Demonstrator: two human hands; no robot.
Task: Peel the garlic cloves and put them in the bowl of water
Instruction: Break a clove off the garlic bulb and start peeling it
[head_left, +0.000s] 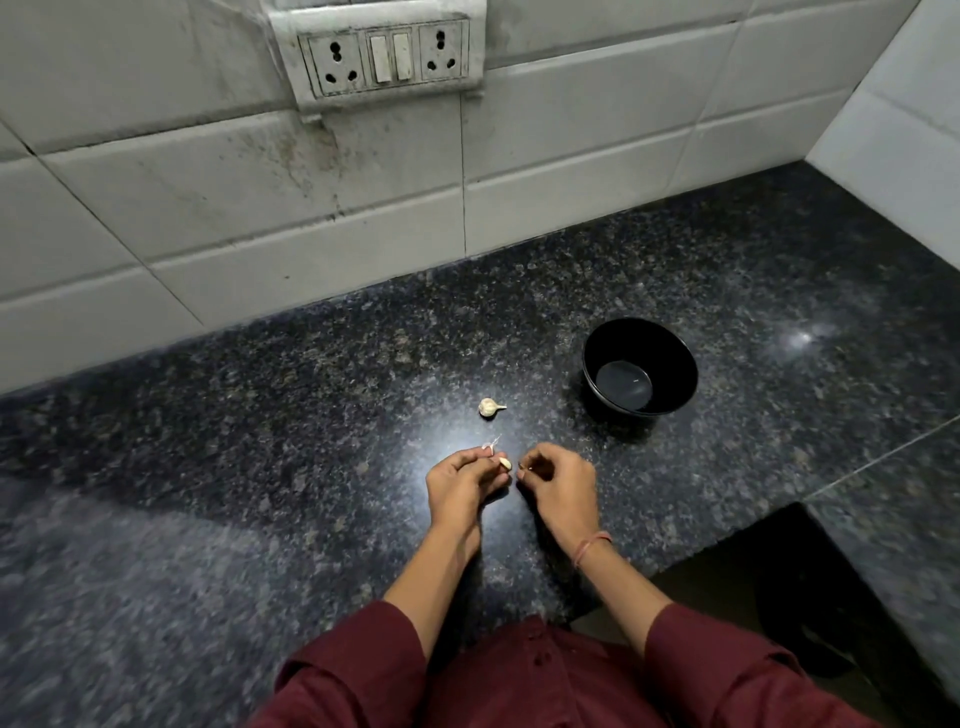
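Barely underway, it seems: left of the black bowl, a person's left hand pinches a garlic clove trailing loose skin. The right hand curls beside it, fingertips pinched on something too small to tell. A second clove lies unpeeled nearer the bowl, whose water shows none.

Socket panel on tiled wall

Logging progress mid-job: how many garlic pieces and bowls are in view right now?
Garlic pieces: 2 (loose garlic on the counter, clove in the left hand)
Bowl: 1
Total: 3
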